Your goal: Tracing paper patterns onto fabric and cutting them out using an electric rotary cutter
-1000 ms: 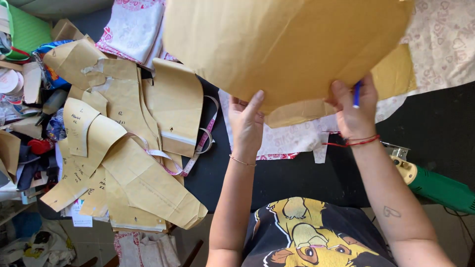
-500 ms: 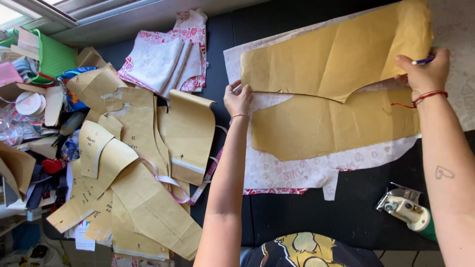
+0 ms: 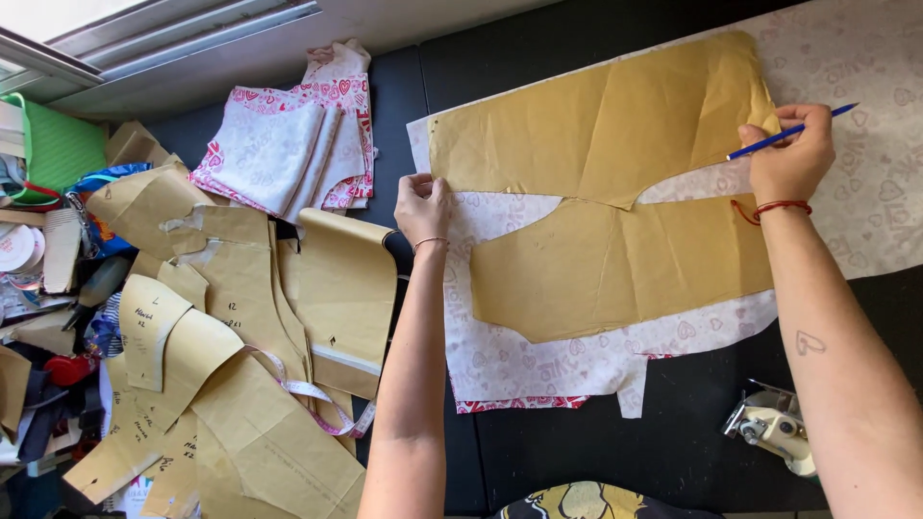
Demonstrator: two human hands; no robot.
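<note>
A large brown paper pattern piece (image 3: 615,125) lies flat on white heart-print fabric (image 3: 538,356) spread over a black table. My left hand (image 3: 421,207) grips its lower left corner. My right hand (image 3: 790,154) pinches its right edge while also holding a blue pencil (image 3: 790,132). A second brown pattern piece (image 3: 625,264) rests on the fabric just below the first.
A heap of brown paper patterns (image 3: 240,346) with a pale measuring tape (image 3: 317,392) sits at the left. Folded heart-print fabric (image 3: 284,144) lies at the back. A small white cutting tool (image 3: 774,428) is at the front right. Clutter and a green bag (image 3: 58,144) fill the far left.
The upper pattern piece, held up close to the camera a second ago, has been lowered and laid flat on the fabric, both hands still on its edges.
</note>
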